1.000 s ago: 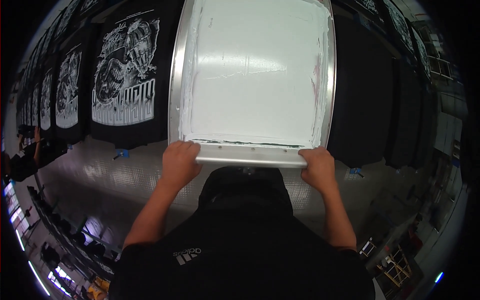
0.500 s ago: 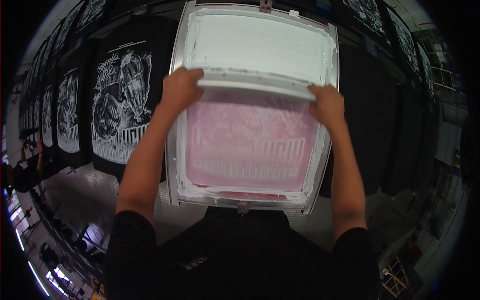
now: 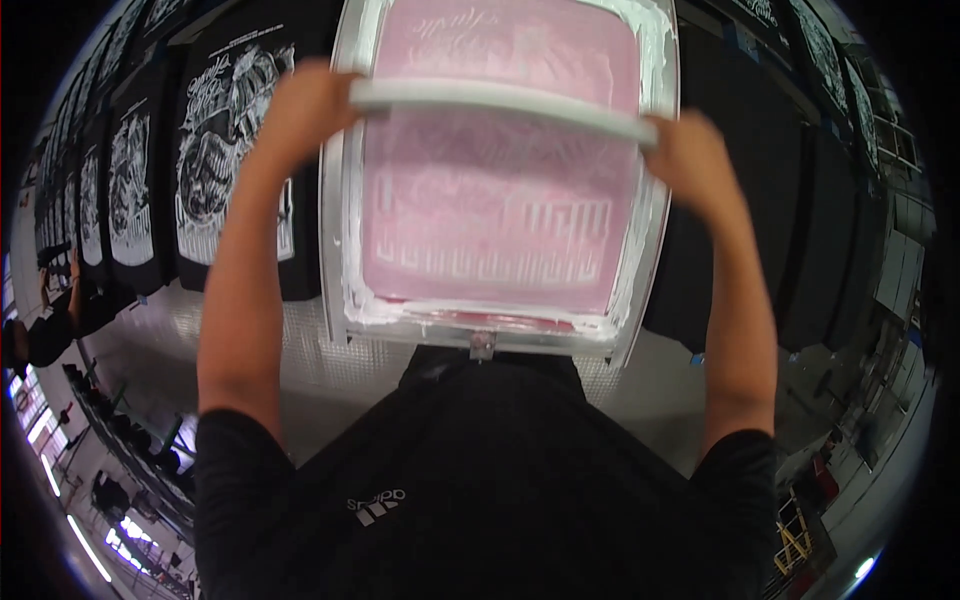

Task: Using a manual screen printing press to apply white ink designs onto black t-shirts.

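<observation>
A long pale squeegee [image 3: 500, 103] lies crosswise over a framed screen [image 3: 480, 240] with pink mesh, a white reversed design and white ink along its edges. My left hand [image 3: 315, 105], blurred, is closed on the squeegee's left end, over the frame's left side. My right hand [image 3: 685, 150] grips the other end at the frame's right side. A metal clamp [image 3: 481, 344] sits at the middle of the screen's near edge, just above my dark shirt.
Black shirts with white prints [image 3: 225, 150] [image 3: 130, 195] line the left on boards. Plain black shirts [image 3: 755, 250] line the right. Another person [image 3: 50, 340] works at the far left. A grey textured floor [image 3: 190, 330] shows below.
My hands have moved away from me, up the frame, with the squeegee. The white ink that covered the mesh is out of sight, leaving pink mesh and its design showing.
</observation>
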Tool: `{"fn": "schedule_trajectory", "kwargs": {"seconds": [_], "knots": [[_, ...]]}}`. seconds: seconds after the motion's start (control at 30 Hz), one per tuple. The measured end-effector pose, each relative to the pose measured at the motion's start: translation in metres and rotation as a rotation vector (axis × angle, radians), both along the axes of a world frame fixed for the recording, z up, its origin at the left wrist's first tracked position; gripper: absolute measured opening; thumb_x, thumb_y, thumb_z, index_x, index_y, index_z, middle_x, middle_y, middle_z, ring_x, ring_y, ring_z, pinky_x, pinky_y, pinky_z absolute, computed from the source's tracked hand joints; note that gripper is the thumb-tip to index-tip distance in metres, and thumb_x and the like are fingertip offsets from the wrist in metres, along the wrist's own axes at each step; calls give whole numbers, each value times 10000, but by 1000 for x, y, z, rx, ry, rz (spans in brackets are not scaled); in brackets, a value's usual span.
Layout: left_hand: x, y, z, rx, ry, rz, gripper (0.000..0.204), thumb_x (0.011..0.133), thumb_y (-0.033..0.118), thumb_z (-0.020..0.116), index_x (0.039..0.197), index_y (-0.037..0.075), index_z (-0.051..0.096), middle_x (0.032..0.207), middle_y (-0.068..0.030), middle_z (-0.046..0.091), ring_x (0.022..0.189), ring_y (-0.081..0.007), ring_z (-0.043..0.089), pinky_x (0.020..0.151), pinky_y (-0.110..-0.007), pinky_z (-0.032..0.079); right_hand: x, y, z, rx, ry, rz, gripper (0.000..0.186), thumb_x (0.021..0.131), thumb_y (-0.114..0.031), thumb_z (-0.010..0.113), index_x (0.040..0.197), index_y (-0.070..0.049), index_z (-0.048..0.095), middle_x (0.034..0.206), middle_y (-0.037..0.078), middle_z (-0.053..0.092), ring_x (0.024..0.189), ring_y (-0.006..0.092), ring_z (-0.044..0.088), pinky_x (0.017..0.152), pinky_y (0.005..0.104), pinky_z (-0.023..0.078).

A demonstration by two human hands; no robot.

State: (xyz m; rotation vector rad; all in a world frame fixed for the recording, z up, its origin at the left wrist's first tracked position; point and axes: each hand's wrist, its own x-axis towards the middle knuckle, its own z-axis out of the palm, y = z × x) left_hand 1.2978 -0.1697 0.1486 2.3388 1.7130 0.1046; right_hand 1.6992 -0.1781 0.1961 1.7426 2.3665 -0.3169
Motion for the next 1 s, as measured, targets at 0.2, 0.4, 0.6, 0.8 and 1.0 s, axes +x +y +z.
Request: {"fn": "schedule_trajectory", "kwargs": {"seconds": [0.2,0.4,0.6,0.8,1.0], "knots": [[13,-252,-15,-68,-246,-28,269,579,65,743,830,70,648,831,-90,652,811,-289,609,723,-408,498,3,-234,-13,-138,170,-1,418,625,-15,640,1035,-87,675,935,107,698,917,296,646,1052,532,383],[18,-261,-30,-156,-198,4,336,538,22,679,869,60,635,865,-85,653,793,-288,603,723,-408,496,6,-244,-36,-219,172,-44,431,583,8,657,1004,-85,675,936,101,691,921,317,637,1029,508,423],[21,-291,-64,265,-231,23,331,533,22,675,858,74,636,892,-96,658,819,-281,611,723,-403,515,0,-273,-64,83,215,-1,533,511,18,671,1033,-84,649,1007,107,689,954,316,632,1031,497,432],[14,-74,-75,153,-124,46,348,571,75,729,911,127,673,820,-68,649,782,-288,626,666,-415,526,-5,-76,-65,133,96,-44,396,614,-34,688,1006,-91,690,953,101,690,896,311,619,835,425,505],[23,126,-54,147,-16,64,344,707,332,783,1016,196,720,887,-161,690,861,-360,672,756,-447,539,1,114,-62,161,-40,-61,402,704,-164,636,1101,-173,700,982,139,698,955,335,657,829,455,528]]}}
